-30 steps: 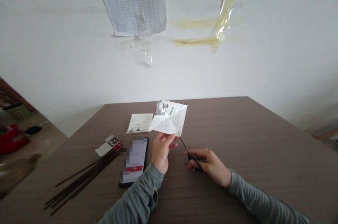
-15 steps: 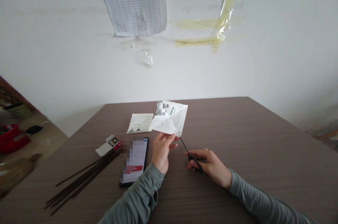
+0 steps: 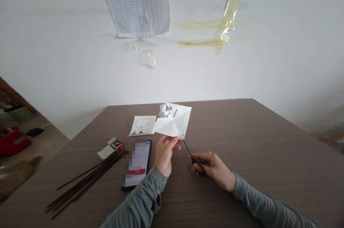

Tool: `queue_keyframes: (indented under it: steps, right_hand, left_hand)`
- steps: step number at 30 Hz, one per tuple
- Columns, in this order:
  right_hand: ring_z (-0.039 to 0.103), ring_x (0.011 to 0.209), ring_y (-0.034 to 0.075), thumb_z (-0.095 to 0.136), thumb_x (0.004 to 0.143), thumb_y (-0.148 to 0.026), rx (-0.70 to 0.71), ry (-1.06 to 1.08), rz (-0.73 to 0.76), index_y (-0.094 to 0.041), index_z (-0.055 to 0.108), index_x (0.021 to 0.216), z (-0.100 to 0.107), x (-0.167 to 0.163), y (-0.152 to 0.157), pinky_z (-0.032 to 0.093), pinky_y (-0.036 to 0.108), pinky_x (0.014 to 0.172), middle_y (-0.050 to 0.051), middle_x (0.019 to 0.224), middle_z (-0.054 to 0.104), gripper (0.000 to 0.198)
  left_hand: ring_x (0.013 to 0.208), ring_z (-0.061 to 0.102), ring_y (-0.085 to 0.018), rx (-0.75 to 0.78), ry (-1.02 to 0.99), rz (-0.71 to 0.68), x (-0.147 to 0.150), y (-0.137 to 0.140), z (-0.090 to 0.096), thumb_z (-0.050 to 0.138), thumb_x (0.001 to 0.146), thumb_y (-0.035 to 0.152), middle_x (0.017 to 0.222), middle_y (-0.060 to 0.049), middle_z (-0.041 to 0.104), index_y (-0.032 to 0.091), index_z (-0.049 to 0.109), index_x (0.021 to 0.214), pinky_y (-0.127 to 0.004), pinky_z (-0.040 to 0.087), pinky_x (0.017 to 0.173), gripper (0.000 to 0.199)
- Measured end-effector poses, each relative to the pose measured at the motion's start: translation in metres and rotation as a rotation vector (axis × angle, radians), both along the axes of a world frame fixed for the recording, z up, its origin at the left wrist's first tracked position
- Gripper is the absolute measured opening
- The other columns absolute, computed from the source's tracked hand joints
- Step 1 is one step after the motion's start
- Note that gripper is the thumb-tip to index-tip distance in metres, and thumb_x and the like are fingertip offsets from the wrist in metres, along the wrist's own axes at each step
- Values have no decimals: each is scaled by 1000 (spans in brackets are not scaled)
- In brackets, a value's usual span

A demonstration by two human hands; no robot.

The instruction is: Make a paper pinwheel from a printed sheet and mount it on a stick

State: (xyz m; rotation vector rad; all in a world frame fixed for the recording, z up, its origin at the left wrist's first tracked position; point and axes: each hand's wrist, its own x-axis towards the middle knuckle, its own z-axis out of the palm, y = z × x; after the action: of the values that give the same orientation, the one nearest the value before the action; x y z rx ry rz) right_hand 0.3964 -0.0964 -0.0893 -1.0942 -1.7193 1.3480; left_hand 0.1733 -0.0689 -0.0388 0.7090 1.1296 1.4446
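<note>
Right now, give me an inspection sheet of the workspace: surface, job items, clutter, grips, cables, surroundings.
Surface: brown wood-grain table.
Job's things: creased printed sheet; scissors, tip at the sheet's near corner.
Clutter: paper piece, phone, open box, dark sticks.
Left grip: holds the sheet's near edge.
Right grip: holds the scissors by the handles.
Cables: nothing seen.
Surroundings: wall with printed form, yellowed tape; red container, left.
</note>
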Motion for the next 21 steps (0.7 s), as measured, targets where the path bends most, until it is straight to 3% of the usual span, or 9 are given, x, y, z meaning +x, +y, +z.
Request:
queue_keyframes:
  steps: [10, 16, 21]
  right_hand:
    - [84, 78, 37, 94, 97, -81, -4, -19, -45, -21, 102, 123, 19, -2, -7, 74, 50, 86, 14, 88, 94, 66]
    - [83, 77, 33, 87, 97, -97, 18, -41, -8, -19, 100, 127, 10, -2, -3, 73, 48, 86, 13, 87, 93, 84]
    - [83, 76, 34, 86, 100, -93, 49, -47, -31, -20, 101, 122, 8, -2, -4, 73, 49, 89, 13, 83, 92, 78]
  left_hand:
    - [94, 93, -25, -15, 27, -6, 0, 0, 0, 102, 91, 10, 103, -7, 97, 22, 87, 99, -26, 68, 70, 21]
    - [94, 94, -26, -2, 33, -10, 0, 0, -2, 108, 87, 15, 103, -7, 96, 22, 84, 97, -26, 68, 68, 27]
    - [94, 93, -25, 7, 39, -11, -1, 0, -1, 109, 84, 20, 102, -7, 96, 23, 82, 96, -24, 65, 66, 29]
